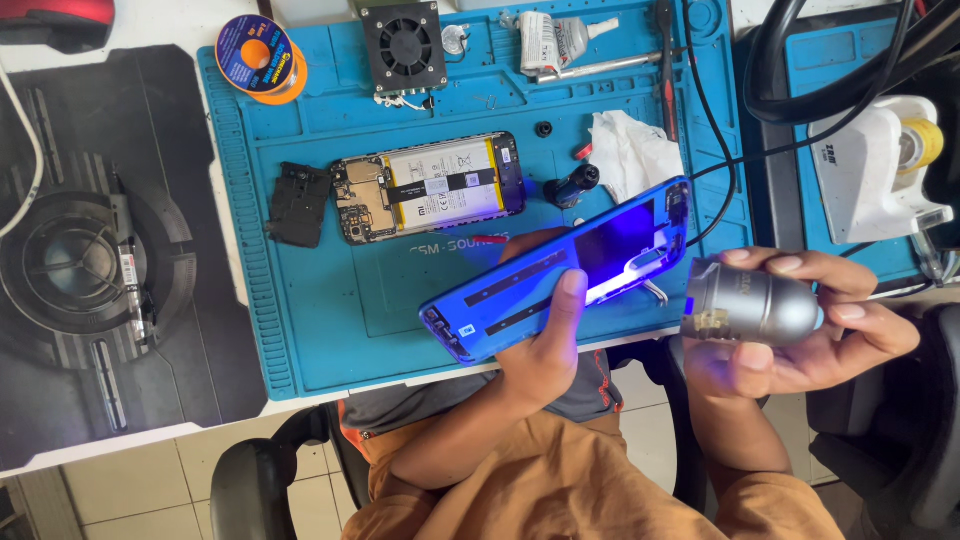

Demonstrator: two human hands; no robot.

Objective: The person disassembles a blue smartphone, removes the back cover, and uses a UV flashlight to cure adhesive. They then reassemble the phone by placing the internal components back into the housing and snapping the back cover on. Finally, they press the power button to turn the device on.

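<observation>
- Left hand (545, 345) clamps blue phone back cover (560, 275), thumb on top, held over the blue work mat's (330, 320) near edge.
- Right hand (800, 330), fingers wrapped round grey cylindrical lamp (750, 305), just right of cover.
- Opened phone (430, 187), white-labelled battery with yellow edges, mid-mat.
- Orange solder spool (260, 58), blue round label, mat's far-left corner.

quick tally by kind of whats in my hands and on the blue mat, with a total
In hands:
blue phone back cover, left hand: 1
grey lamp, right hand: 1
On blue mat:
opened phone: 1
black cover plate: 1
solder spool: 1
small fan: 1
glue tube: 1
white tissue: 1
Total: 8
</observation>
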